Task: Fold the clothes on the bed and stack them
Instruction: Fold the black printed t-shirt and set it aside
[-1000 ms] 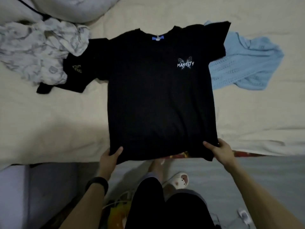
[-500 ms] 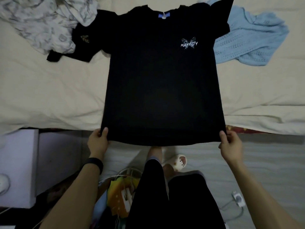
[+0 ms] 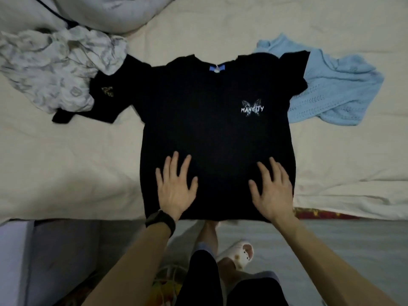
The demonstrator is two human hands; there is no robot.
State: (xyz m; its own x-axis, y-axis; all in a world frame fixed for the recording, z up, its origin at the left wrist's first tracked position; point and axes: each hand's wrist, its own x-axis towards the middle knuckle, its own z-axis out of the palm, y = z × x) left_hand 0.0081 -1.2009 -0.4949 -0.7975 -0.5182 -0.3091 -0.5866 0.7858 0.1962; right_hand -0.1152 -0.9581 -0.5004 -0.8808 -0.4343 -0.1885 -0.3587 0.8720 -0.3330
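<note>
A black T-shirt (image 3: 212,129) with a small white butterfly print lies flat, front up, on the cream bed sheet (image 3: 66,168). Its hem reaches the bed's near edge. My left hand (image 3: 175,187) rests flat on the lower left of the shirt with fingers spread. My right hand (image 3: 272,188) lies flat on the lower right, fingers spread too. A light blue knit top (image 3: 337,91) sits crumpled under the shirt's right sleeve. A grey-white patterned garment (image 3: 55,69) is bunched at the left. Beside it lies another black garment (image 3: 103,100) with a small gold print.
A grey pillow or duvet (image 3: 103,12) lies at the head of the bed. Below the bed edge I see the floor, my legs and a white slipper (image 3: 238,252). A pale box (image 3: 13,257) stands at the lower left.
Both hands have let go of the shirt's bottom corners and now lie flat on its lower part. The shirt has settled onto the bed.
</note>
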